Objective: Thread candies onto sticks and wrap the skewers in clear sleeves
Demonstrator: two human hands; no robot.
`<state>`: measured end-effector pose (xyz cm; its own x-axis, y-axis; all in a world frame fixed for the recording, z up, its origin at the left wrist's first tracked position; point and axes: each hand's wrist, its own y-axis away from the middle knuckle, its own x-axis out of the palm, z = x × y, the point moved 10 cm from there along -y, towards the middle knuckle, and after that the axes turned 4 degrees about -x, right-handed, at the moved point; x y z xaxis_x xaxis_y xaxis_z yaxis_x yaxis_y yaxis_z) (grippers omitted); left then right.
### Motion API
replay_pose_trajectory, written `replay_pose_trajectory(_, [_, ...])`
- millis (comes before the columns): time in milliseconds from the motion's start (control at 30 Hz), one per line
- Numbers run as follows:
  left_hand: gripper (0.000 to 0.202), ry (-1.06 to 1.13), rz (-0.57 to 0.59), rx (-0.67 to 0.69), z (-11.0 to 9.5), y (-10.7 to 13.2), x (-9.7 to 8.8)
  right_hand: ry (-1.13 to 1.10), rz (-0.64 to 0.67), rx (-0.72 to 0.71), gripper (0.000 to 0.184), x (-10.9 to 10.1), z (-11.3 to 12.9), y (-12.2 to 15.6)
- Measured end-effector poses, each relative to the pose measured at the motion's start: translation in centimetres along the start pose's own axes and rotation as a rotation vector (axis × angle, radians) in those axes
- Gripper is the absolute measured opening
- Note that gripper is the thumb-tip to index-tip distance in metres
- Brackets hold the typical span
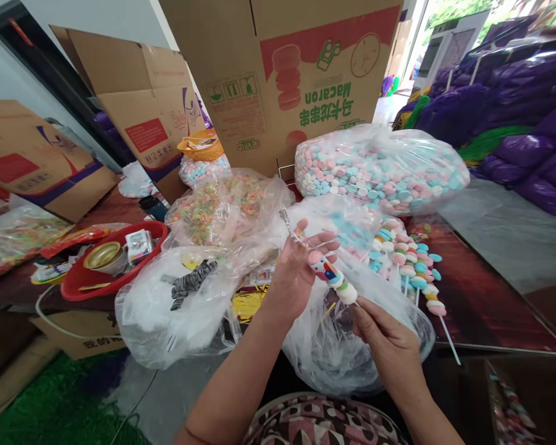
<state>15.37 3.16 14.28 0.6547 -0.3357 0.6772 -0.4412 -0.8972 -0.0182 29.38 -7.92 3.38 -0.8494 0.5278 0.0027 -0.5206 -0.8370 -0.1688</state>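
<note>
My left hand (296,275) is closed around the upper part of a candy skewer (331,275), a stick threaded with pink, white, blue and green sweets. My right hand (384,343) pinches the skewer's lower end just below a white sweet. Both hands hover over an open clear plastic bag (333,352) in front of me. A row of finished candy skewers (410,262) lies on the dark table just right of my hands.
A big clear bag of pastel sweets (380,167) sits behind, beside a bag of mixed-colour sweets (217,207). A white bag holding striped pieces (176,303) lies left. A red basin (111,262) holds tape and small items. Cardboard boxes (287,80) stand behind. Purple bags (519,123) are piled at right.
</note>
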Motion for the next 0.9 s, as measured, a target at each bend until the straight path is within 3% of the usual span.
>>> replay_pose_trajectory(100, [0.031,0.012,-0.087,0.019,0.0,-0.2,-0.6,0.108,-0.034,-0.049,0.028,-0.5,1.2,0.0])
replay_pose_trajectory(200, [0.021,0.086,-0.133,-0.005,1.1,-0.2,-1.0,0.181,-0.056,-0.080,0.027,-0.6,2.4,0.3])
replay_pose_trajectory(333, [0.018,0.128,-0.134,-0.007,1.6,-0.2,-1.2,0.159,-0.058,-0.027,0.031,-0.6,2.3,0.7])
replay_pose_trajectory(533, [0.017,0.055,-0.094,-0.008,1.5,-0.1,-1.1,-0.133,0.186,0.263,0.046,2.0,-0.6,1.0])
replay_pose_trajectory(667, [0.022,-0.017,-0.074,-0.024,2.1,0.4,-0.7,-0.326,0.239,0.417,0.043,3.7,-1.1,1.7])
replay_pose_trajectory(767, [0.025,-0.050,-0.081,-0.027,2.4,0.5,-0.8,-0.404,0.202,0.420,0.042,3.6,-0.9,1.6])
replay_pose_trajectory(900, [0.029,-0.002,-0.108,0.019,1.8,0.1,-1.1,-0.321,0.179,0.292,0.042,2.6,-0.1,1.0])
